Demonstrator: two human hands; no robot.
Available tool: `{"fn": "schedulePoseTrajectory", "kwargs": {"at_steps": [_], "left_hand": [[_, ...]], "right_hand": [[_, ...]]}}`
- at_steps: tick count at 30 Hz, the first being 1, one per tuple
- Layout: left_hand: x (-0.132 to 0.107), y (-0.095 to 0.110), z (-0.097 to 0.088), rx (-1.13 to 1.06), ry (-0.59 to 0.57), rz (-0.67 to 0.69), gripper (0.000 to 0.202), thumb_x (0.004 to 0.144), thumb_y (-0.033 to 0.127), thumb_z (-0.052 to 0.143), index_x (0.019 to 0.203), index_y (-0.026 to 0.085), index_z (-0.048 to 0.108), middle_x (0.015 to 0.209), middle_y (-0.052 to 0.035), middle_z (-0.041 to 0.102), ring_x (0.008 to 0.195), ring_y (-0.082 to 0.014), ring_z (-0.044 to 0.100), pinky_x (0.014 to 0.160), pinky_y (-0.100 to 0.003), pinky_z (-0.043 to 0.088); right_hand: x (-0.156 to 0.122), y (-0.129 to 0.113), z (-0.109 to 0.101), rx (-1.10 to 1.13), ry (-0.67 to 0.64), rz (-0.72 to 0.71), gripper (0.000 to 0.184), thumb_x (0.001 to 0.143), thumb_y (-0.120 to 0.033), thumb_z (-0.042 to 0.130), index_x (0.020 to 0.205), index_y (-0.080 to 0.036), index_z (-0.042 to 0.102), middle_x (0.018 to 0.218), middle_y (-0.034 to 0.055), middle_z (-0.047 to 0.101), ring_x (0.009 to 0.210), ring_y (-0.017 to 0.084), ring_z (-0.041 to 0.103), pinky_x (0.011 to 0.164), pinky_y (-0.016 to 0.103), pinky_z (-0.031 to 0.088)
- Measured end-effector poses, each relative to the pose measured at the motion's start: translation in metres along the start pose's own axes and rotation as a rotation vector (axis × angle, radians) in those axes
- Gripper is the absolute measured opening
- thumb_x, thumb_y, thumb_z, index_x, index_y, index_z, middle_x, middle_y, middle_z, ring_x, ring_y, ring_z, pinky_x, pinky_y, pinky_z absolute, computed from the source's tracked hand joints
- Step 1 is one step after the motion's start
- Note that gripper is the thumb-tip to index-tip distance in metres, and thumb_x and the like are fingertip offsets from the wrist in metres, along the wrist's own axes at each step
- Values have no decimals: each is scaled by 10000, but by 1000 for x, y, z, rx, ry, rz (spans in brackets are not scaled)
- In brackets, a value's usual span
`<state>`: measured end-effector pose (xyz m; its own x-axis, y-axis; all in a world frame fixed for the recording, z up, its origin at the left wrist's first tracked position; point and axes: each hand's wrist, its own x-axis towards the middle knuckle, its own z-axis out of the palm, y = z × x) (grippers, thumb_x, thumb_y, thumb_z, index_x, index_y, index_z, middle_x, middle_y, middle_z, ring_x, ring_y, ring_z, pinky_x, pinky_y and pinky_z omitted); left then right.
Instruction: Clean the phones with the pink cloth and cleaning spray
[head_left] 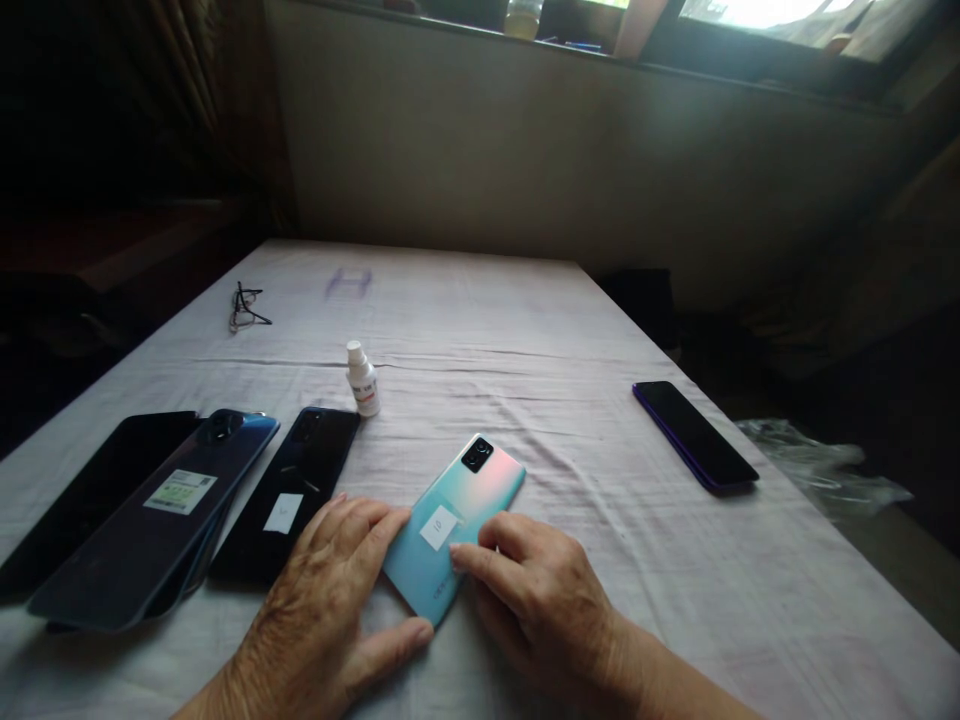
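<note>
A light blue phone (487, 500) with a pinkish sheen lies back up on the cloth, its camera block at the far end. A small white label (438, 527) marked "10" is on its back. My left hand (322, 590) braces the phone, index fingertip at its left edge and thumb at the near corner. Over the phone's right side my right hand (540, 590) is curled, one fingertip at the label's lower right corner; its other fingertips are hidden. Beside my left hand lies a black phone (315, 450) bearing a white label.
Several dark phones overlap at the left, a labelled grey-blue phone (135, 550) on top. A white bottle (363, 380) stands beyond the black phone. Eyeglasses (246, 306) lie farther back. A purple-edged phone (697, 435) lies near the table's right edge, with clear plastic (825, 470) beyond it.
</note>
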<state>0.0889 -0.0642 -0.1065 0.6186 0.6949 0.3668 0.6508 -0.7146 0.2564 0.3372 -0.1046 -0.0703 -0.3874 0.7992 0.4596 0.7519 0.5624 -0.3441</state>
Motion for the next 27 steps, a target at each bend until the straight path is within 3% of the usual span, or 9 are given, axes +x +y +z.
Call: {"fn": "schedulePoseTrajectory", "kwargs": {"at_steps": [6, 16, 27], "left_hand": [[4, 3, -4, -18, -14, -9, 755, 743, 460, 768, 1402, 250, 466, 1322, -85, 624, 1252, -329, 553, 1178, -495, 326], [10, 5, -9, 3, 30, 28, 695, 745, 465, 767, 1351, 228, 522, 1265, -80, 655, 1196, -319, 595, 1127, -469, 411], [6, 3, -6, -26, -31, -3, 725, 769, 466, 746, 1400, 244, 465, 1327, -88, 616, 1268, -328, 541, 1173, -477, 332]], "right_hand": [[0, 17, -4, -107, 40, 88, 227, 927, -128, 491, 1003, -200, 692, 836, 53, 644, 697, 175, 603, 641, 270, 434], [2, -6, 0, -36, -38, -3, 221, 953, -161, 464, 1036, -199, 666, 836, 48, 631, 663, 175, 567, 613, 283, 400], [-1, 13, -3, -132, 49, 53, 264, 961, -136, 447, 1048, -188, 690, 842, 62, 642, 709, 177, 582, 645, 287, 425]]}}
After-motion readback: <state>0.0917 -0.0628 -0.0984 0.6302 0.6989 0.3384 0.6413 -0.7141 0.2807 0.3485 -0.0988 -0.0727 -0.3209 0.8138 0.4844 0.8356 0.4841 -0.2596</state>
